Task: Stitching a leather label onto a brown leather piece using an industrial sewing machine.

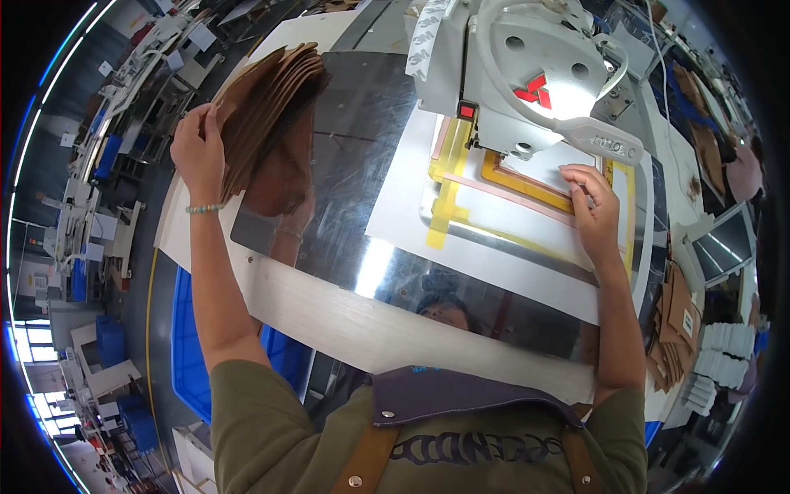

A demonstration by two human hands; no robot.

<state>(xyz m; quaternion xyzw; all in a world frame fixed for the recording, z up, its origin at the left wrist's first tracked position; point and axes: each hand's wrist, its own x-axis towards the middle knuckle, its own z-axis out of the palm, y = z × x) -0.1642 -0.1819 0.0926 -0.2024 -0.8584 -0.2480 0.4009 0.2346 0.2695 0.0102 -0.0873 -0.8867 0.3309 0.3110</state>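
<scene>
At the left, my left hand [197, 152] pinches the near edge of a thick fanned stack of brown leather-like pieces [267, 103], which stands tilted over the shiny metal table plate. My right hand [591, 210] is over the right side of the yellow-edged clamp frame [527, 188] under the sewing machine head [527, 74]. Its fingers are bent, with a gap between thumb and forefinger and nothing visible in them. A brown strip [535, 174] lies along the inside of the frame. The needle area is partly hidden by the machine head.
A white sheet with yellow tape [448, 214] lies under the frame. The polished plate [354, 189] reflects the stack. A blue bin [191, 346] is below the table's left edge. More brown pieces [676, 321] and white bundles [724, 354] are at the right, near a screen [724, 247].
</scene>
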